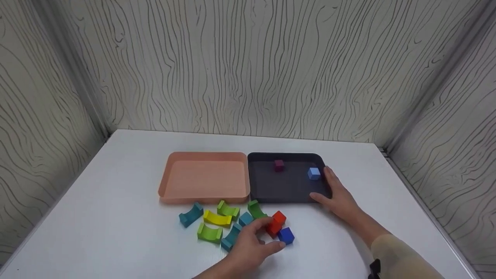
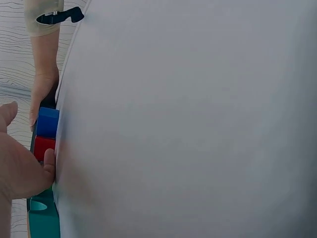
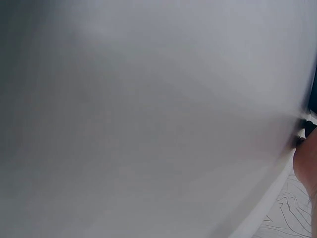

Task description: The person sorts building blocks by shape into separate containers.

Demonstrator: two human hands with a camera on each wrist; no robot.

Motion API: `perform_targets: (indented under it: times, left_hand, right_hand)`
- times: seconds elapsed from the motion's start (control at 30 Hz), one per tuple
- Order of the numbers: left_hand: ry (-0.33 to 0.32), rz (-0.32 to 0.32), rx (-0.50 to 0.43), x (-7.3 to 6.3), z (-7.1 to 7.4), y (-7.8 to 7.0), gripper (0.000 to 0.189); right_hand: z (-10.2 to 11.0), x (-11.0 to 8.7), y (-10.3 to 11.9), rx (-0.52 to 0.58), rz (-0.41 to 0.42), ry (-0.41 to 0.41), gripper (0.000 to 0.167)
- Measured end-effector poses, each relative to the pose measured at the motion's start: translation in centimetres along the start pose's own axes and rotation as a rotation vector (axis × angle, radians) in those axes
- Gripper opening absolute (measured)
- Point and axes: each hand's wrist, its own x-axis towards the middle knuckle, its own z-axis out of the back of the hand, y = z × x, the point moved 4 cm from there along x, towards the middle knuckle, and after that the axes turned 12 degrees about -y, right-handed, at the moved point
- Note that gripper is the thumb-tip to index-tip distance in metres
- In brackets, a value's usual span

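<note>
My left hand reaches low among the blocks. Its index fingertip is at a red block and its thumb tip is beside a dark blue cube; I see no block gripped. In the left wrist view the blue cube and red block lie just past this hand. My right hand rests at the near right corner of the black tray, fingers straight along its right side and thumb at the front rim. A purple cube and a light blue cube sit inside that tray.
A pink tray stands against the black one on the left. In front lie arched blocks: teal, yellow, light green and dark green. A teal-blue cube lies among them. Patterned walls enclose the white table.
</note>
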Motion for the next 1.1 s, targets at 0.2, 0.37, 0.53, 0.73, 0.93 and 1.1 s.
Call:
perform_targets:
  times: [0.2, 0.37, 0.53, 0.73, 0.93, 1.1]
  left_hand:
    - [-0.018, -0.026, 0.023, 0.3, -0.3, 0.0, 0.064]
    - [-0.036, -0.042, 0.008, 0.4, -0.6, -0.1, 0.061]
    - [-0.052, -0.041, -0.011, 0.3, -0.8, -0.1, 0.060]
    - [-0.074, -0.025, -0.003, 0.2, -1.2, 0.0, 0.058]
    - [-0.075, -0.050, -0.010, 0.4, -1.4, -0.1, 0.057]
    - [-0.093, -0.052, -0.003, 0.4, -1.6, 0.0, 0.056]
  right_hand:
    - [0.0, 0.1, -0.3, 0.001, 0.000, -0.005, 0.109]
    - [0.1, 0.1, -0.4, 0.006, 0.001, -0.007, 0.109]
    - [-0.2, 0.2, -0.4, -0.010, -0.005, -0.006, 0.110]
    - [-0.5, 0.2, -0.6, -0.014, -0.009, 0.007, 0.111]
    - [-0.2, 0.2, -0.4, -0.004, 0.001, -0.007, 0.110]
    - [-0.2, 0.1, -0.3, -0.003, -0.010, 0.004, 0.111]
